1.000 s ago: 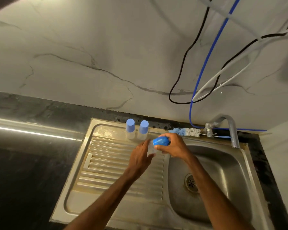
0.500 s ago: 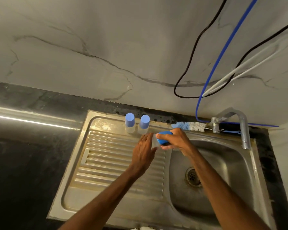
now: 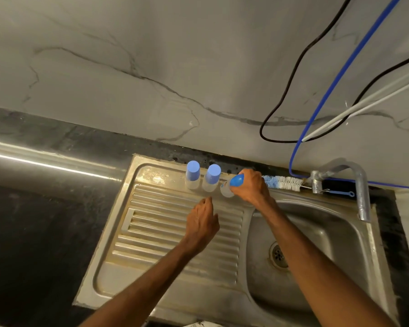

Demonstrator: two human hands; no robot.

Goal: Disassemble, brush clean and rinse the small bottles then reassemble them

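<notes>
The steel sink (image 3: 109, 234) lay under both arms, with its ribbed drainboard (image 3: 165, 234) beneath the left hand (image 3: 202, 223) and its basin (image 3: 321, 232) below the right forearm. The tap (image 3: 361, 192) stood beyond and to the right of the right hand (image 3: 250, 187), its spout bent down over the basin.

The left hand hung over the ribs, palm down, fingers loosely straight and close together, holding nothing. Whether its fingertips touched the steel could not be told. The right hand was curled round the third bottle (image 3: 226, 191) at the far rim, its fingers wrapped over the blue cap (image 3: 236, 180).

The brush (image 3: 282, 182) lay just to the right of the right hand along the far rim. Its long axis ran left to right, with the bristles toward the hand and the thin handle toward the tap. The near end of the bristles was hidden behind the knuckles.

The left bottle (image 3: 193, 175) and the middle bottle (image 3: 211, 178) stood upright side by side, just left of the right hand and beyond the left fingertips, caps up and clear bodies down. The third bottle was tilted just beside the middle one, cap up and to the right, clear base down and to the left. Much of its cap was covered by fingers, and whether its base rested on the steel was hard to make out.
</notes>
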